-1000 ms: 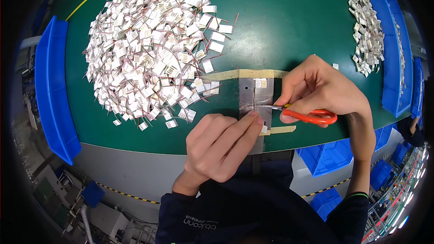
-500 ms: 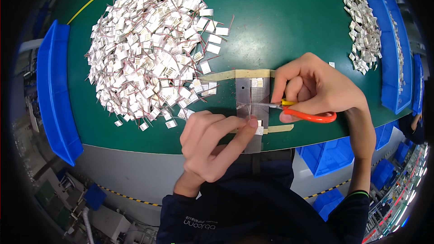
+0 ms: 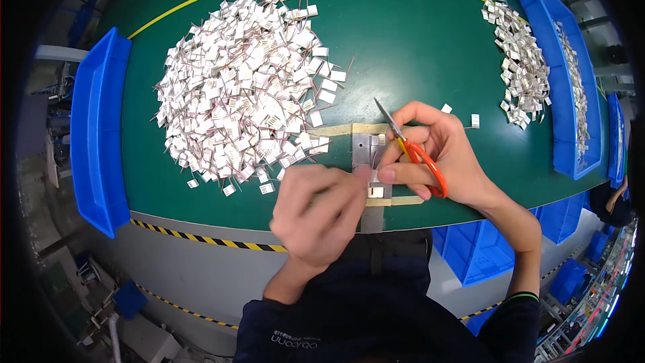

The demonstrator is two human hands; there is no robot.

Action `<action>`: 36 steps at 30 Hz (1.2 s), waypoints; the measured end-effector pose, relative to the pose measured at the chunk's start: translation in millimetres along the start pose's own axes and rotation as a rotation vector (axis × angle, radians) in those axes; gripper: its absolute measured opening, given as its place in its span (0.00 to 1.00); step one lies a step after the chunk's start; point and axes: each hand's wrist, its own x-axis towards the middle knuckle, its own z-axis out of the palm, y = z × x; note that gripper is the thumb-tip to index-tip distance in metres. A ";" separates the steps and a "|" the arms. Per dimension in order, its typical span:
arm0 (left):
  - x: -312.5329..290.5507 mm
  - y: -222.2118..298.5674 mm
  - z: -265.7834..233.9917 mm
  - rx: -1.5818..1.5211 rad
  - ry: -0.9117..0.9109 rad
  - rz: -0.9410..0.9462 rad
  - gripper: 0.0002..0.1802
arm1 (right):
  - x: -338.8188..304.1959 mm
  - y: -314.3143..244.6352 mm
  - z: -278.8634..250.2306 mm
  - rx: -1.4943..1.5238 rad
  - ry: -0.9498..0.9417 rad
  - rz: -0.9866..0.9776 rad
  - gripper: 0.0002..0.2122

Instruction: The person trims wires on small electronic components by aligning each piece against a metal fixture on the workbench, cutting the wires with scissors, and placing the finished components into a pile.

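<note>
My right hand (image 3: 433,154) holds scissors (image 3: 424,165) with orange handles, their grey blades tilted up to the left, clear of the plate. Its thumb and forefinger also come together beside a small white piece (image 3: 374,176). My left hand (image 3: 316,212), blurred, has its fingers pinched at the same spot; what they grip is hidden. Beneath the fingertips lies a narrow grey metal plate (image 3: 361,156), crossed by strips of beige tape (image 3: 336,131). One white piece (image 3: 382,140) sits at the plate's far end, another (image 3: 376,192) toward its near end.
To the left spreads a large heap of white wired pieces (image 3: 242,94). A smaller heap (image 3: 521,60) lies at the far right, beside a blue bin (image 3: 564,81) containing more. Two loose pieces (image 3: 475,121) rest right of my hand. Another blue bin (image 3: 101,134) borders the left side.
The scissors, which had their blades across the wires over the plate, have swung to point up and left. My right fingers have moved in beside my left fingertips. The view has shifted slightly.
</note>
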 end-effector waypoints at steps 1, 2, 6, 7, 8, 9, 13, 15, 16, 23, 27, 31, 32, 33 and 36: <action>0.1 5.1 0.7 -0.272 0.031 -0.301 0.14 | -0.9 0.0 -1.5 -0.005 0.028 -0.036 0.16; 0.2 8.4 1.1 -0.545 0.047 -0.609 0.13 | -1.8 0.1 -2.7 -0.009 0.056 -0.070 0.17; -1.4 13.4 3.3 -0.858 -0.031 -0.788 0.09 | -6.7 2.1 -2.3 -0.041 0.067 -0.117 0.17; -2.3 14.5 5.0 -0.893 -0.033 -0.820 0.09 | -7.5 3.0 -1.5 -0.038 0.078 -0.126 0.18; -3.2 16.0 6.8 -0.927 -0.036 -0.853 0.08 | -8.3 4.2 -0.3 -0.042 0.097 -0.141 0.18; -3.8 17.5 9.1 -0.926 -0.040 -0.852 0.08 | -8.5 5.6 0.9 -0.031 0.090 -0.137 0.18; -4.5 25.8 18.9 -1.050 0.141 -0.890 0.07 | -7.1 12.0 5.8 0.068 0.118 -0.286 0.19; -3.4 28.3 22.7 -1.052 0.175 -0.887 0.07 | -7.7 12.4 4.5 0.099 0.135 -0.276 0.20; -2.8 29.0 24.5 -1.040 0.189 -0.892 0.07 | -8.4 11.9 3.1 0.080 0.154 -0.276 0.20; 3.5 26.1 29.5 -1.071 0.194 -0.831 0.07 | -9.4 15.3 -0.4 0.051 0.157 -0.305 0.20; 7.0 30.1 29.3 -0.985 0.179 -0.873 0.05 | -12.3 18.0 -0.9 0.004 0.134 -0.280 0.21; 9.2 27.3 26.0 -1.058 0.173 -0.883 0.05 | -13.1 18.0 -0.5 -0.038 0.143 -0.305 0.21; 9.5 26.4 25.2 -1.111 0.181 -0.861 0.05 | -13.5 17.4 -0.7 -0.069 0.149 -0.284 0.21; 9.5 25.7 24.5 -1.110 0.182 -0.864 0.05 | -13.7 17.0 -0.6 -0.069 0.147 -0.282 0.21; 8.9 24.9 22.5 -1.093 0.180 -0.918 0.05 | -13.9 16.9 0.3 -0.128 0.136 -0.260 0.20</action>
